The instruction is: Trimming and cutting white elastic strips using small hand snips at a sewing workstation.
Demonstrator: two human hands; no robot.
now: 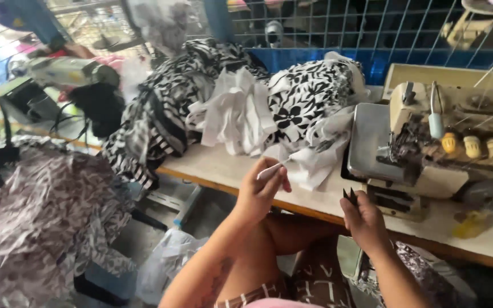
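Observation:
My left hand (261,191) is raised over the table's front edge and pinches a thin strip of white fabric (271,170) between thumb and fingers. The strip leads up to a pile of white cloth pieces (238,111). My right hand (363,219) is closed around a small dark pair of snips (350,197), whose points stick up above the fingers. It hovers just in front of a beige overlock sewing machine (429,148) on the wooden table (212,165). Black-and-white floral and striped fabric (303,94) is heaped behind the white pieces.
A second sewing machine (67,71) stands at the far left. A large grey patterned cloth heap (41,217) fills the lower left. A white plastic bag (169,259) lies on the floor under the table. A blue wire grid (372,28) closes the back.

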